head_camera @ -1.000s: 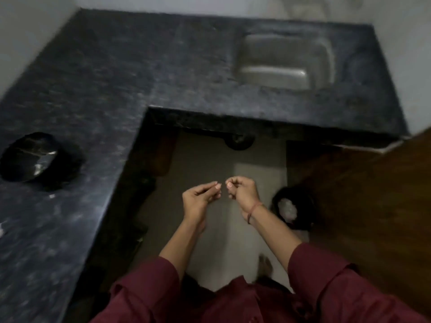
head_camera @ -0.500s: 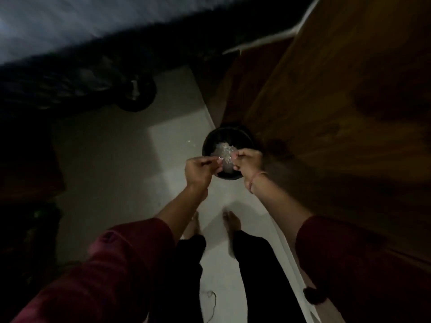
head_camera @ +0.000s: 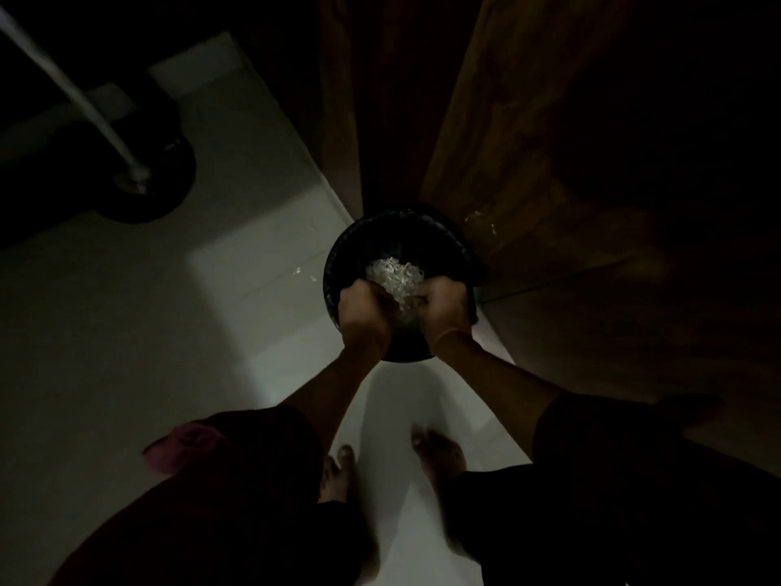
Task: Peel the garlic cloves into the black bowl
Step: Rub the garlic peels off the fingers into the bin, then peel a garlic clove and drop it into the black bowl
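Observation:
A black round bin (head_camera: 338, 255) stands on the pale floor against a wooden door. A heap of white garlic peels (head_camera: 395, 274) lies inside it. My left hand (head_camera: 365, 317) and my right hand (head_camera: 443, 308) hang close together over the bin's near half. Their fingers curl inward and pinch a small garlic clove between them, which the fingers and the dim light mostly hide. No black bowl or countertop is in view.
The wooden door (head_camera: 549, 162) fills the right side, with peel scraps (head_camera: 479, 219) stuck to it. A few scraps (head_camera: 304, 274) lie on the floor left of the bin. A pale pipe (head_camera: 84, 103) runs into a dark round base (head_camera: 143, 192) at upper left. My bare feet (head_camera: 338, 467) are below.
The view swung from the counter and sink down to the floor bin. Both hands, still pinched together, dropped lower into the bin's mouth.

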